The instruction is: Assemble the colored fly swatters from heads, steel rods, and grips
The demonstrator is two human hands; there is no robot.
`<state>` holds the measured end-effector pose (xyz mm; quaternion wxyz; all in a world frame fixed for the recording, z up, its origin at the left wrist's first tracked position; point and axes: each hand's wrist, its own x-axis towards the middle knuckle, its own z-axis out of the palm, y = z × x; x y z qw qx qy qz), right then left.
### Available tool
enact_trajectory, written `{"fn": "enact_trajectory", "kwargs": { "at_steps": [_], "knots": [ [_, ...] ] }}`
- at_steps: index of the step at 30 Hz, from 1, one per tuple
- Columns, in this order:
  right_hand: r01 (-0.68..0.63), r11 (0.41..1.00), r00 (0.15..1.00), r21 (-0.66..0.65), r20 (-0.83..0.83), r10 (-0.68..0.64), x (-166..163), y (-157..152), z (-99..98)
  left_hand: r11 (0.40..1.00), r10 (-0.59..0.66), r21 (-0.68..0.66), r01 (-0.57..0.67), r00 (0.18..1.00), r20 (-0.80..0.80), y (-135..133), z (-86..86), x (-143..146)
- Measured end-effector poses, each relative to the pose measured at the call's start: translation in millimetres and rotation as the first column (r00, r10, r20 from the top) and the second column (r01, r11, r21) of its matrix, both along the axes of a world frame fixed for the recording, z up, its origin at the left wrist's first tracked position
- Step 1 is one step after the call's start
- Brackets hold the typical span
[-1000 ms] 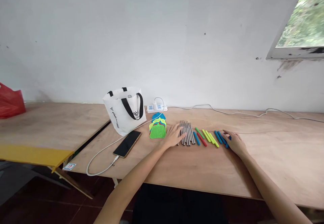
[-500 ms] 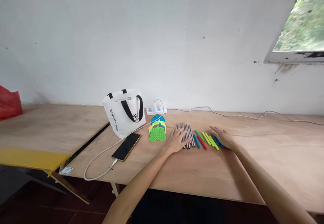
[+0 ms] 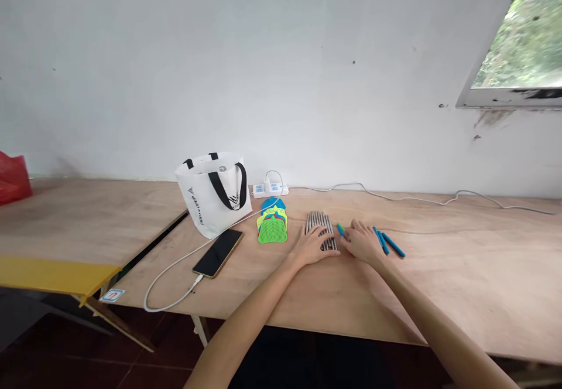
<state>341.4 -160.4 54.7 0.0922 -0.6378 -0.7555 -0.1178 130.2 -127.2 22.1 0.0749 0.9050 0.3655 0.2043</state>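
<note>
My left hand [image 3: 315,244] lies flat, fingers spread, over the near ends of a row of grey metal rods [image 3: 319,222] on the wooden table [image 3: 461,272]. My right hand [image 3: 362,241] rests flat beside it, covering most of the coloured sticks; a green and blue tip [image 3: 341,229] shows at its fingertips. Two blue sticks [image 3: 388,242] lie loose just right of that hand. The two hands almost touch.
Left of the rods lies a stack of green and blue mesh pieces [image 3: 273,224]. A phone [image 3: 218,252] on a white cable, a white tote bag [image 3: 214,192] and a power strip [image 3: 270,188] sit further left. A red bag [image 3: 13,177] is on the neighbouring table.
My right hand slid left across the coloured sticks, gathering them toward the rods and leaving two blue sticks behind. My left hand moved slightly right onto the rods.
</note>
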Motion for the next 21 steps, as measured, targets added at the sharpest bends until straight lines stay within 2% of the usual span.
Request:
{"fn": "enact_trajectory", "kwargs": {
  "at_steps": [4, 7, 12, 16, 21],
  "knots": [
    [0.163, 0.987, 0.982, -0.011, -0.096, -0.164, 28.6, 8.8, 2.7, 1.0, 0.001, 0.0, -0.001, 1.0, 0.024, 0.3, -0.5, 0.1],
    [0.178, 0.984, 0.979, -0.023, -0.093, -0.179, 36.7, 8.3, -0.4, 1.0, 0.005, 0.01, -0.005, 0.999, 0.032, 0.4, -1.0, 0.6],
    [0.154, 0.988, 0.984, -0.016, -0.087, -0.155, 34.1, 5.0, -7.2, 1.0, 0.003, 0.023, -0.004, 0.999, 0.041, -0.8, -1.0, 0.0],
    [0.132, 0.991, 0.981, 0.037, -0.15, -0.125, 25.4, 3.5, -8.1, 1.0, -0.005, 0.021, 0.005, 0.999, 0.046, -2.9, 0.4, -0.2],
    [-0.046, 0.994, 0.959, 0.095, -0.275, 0.071, -16.1, 3.6, -14.1, 1.0, 0.024, 0.003, -0.025, 0.998, 0.049, -6.8, 5.5, -1.5]
  ]
}}
